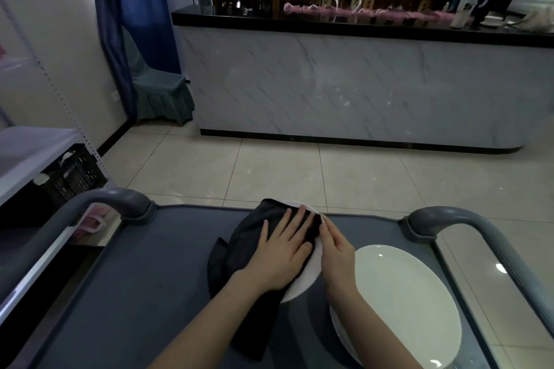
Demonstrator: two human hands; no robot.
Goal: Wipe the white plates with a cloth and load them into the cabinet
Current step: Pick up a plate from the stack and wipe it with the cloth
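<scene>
A white plate (304,277) lies on the grey cart top (135,278), mostly covered by a black cloth (248,237). My left hand (280,252) lies flat on the cloth with straight, spread fingers, pressing it onto the plate. My right hand (337,249) holds the plate's right rim, fingers along the edge. A stack of white plates (401,302) sits just right of it on the cart.
Grey cart handles rise at the left (114,198) and right (455,219). A marble-fronted bar counter (344,84) stands across the tiled floor. A white shelf unit with a black crate (72,177) stands at the left.
</scene>
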